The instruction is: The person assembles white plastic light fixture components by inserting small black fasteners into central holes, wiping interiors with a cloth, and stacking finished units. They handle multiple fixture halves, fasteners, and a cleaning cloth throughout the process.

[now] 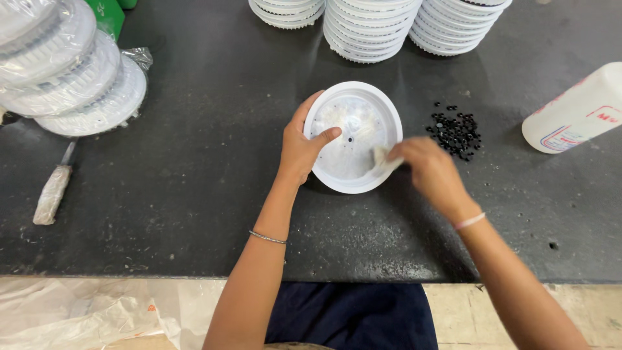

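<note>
Round white plastic disc w/ raised rim [353, 136] lies at table centre on the dark speckled worktop [194, 181]. Step looks like wiping its inside; wipe prob. needs to work round toward 12 o'clock.

Left hand [301, 149] clamps rim at 9 o'clock, thumb inside. Right hand [424, 165] pinched shut on small white cloth wad [383, 159] at 4 o'clock. Hands apart.

Black small parts [457, 129] at 3 o'clock; white disc stacks [372, 26] at 12.

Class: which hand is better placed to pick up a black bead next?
Right hand: the beads lie just beyond it, though it holds a cloth. Left hand steadies the dish.
</note>
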Demonstrator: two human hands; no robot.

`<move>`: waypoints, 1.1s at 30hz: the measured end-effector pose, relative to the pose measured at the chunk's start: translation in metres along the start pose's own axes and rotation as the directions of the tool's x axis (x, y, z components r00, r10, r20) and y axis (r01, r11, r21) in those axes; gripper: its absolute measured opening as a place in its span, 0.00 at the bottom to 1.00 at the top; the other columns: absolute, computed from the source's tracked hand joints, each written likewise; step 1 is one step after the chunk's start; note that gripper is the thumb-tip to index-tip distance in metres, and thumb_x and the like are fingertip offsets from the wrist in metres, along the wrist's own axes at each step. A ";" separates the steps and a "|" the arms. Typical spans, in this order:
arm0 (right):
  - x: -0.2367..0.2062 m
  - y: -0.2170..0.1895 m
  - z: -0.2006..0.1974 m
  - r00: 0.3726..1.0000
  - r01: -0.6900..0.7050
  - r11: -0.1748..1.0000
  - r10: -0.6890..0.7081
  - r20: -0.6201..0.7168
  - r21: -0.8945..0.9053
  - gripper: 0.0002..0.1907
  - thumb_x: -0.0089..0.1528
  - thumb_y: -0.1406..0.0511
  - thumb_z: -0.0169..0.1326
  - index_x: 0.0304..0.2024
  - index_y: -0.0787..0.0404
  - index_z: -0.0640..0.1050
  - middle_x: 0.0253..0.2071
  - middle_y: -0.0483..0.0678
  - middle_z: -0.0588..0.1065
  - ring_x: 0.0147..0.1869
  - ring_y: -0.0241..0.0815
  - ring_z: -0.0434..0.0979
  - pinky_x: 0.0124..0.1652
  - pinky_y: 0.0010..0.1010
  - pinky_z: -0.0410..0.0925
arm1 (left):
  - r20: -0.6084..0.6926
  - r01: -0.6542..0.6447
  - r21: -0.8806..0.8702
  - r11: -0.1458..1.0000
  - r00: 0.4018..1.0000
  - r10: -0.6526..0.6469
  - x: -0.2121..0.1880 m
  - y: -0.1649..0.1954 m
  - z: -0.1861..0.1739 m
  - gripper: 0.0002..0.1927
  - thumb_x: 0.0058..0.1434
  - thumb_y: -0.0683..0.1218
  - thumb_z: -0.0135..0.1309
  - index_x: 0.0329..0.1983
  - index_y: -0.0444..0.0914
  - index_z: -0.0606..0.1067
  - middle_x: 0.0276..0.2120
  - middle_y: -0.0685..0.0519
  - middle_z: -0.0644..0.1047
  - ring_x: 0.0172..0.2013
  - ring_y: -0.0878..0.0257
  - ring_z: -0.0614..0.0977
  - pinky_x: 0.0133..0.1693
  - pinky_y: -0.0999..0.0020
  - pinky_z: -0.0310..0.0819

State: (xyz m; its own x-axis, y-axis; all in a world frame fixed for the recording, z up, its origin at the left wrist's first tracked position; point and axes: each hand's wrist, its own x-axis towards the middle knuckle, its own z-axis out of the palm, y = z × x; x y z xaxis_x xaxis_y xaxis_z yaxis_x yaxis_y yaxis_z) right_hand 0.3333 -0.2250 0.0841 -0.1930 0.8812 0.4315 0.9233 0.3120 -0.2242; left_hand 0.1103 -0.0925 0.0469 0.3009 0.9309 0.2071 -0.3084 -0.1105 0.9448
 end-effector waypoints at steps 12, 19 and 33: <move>0.115 0.022 -0.025 0.867 0.492 0.863 -0.498 -0.027 -0.114 0.11 0.57 0.75 0.59 0.42 0.62 0.79 0.52 0.47 0.77 0.60 0.50 0.76 0.52 0.38 0.72 | 0.041 -0.026 -0.033 0.999 0.999 0.027 -0.002 0.006 0.000 0.33 0.54 0.30 0.62 0.65 0.38 0.73 0.57 0.52 0.79 0.57 0.63 0.79 0.59 0.66 0.76; 0.035 0.013 0.002 0.972 -0.072 0.997 0.065 -0.225 -0.023 0.16 0.58 0.80 0.56 0.44 0.60 0.81 0.46 0.50 0.77 0.50 0.52 0.77 0.49 0.41 0.71 | 0.018 -0.002 -0.088 0.996 1.000 0.003 0.000 0.004 -0.001 0.31 0.55 0.31 0.63 0.64 0.37 0.73 0.57 0.52 0.79 0.57 0.62 0.80 0.60 0.65 0.76; -0.013 -0.063 0.057 0.940 -0.334 0.701 0.292 0.175 0.630 0.15 0.57 0.74 0.62 0.46 0.60 0.82 0.40 0.49 0.81 0.40 0.41 0.81 0.43 0.32 0.74 | 0.001 0.010 -0.174 0.985 1.000 -0.010 0.012 -0.020 -0.010 0.28 0.62 0.42 0.63 0.67 0.37 0.72 0.59 0.51 0.77 0.58 0.62 0.78 0.60 0.65 0.74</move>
State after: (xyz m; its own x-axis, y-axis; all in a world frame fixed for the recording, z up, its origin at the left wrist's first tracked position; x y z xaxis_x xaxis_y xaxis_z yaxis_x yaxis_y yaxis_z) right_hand 0.2583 -0.2355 0.0426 0.0296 0.9818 0.1879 0.5025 0.1478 -0.8518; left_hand 0.1105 -0.0757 0.0282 0.3052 0.9315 0.1981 -0.4580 -0.0388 0.8881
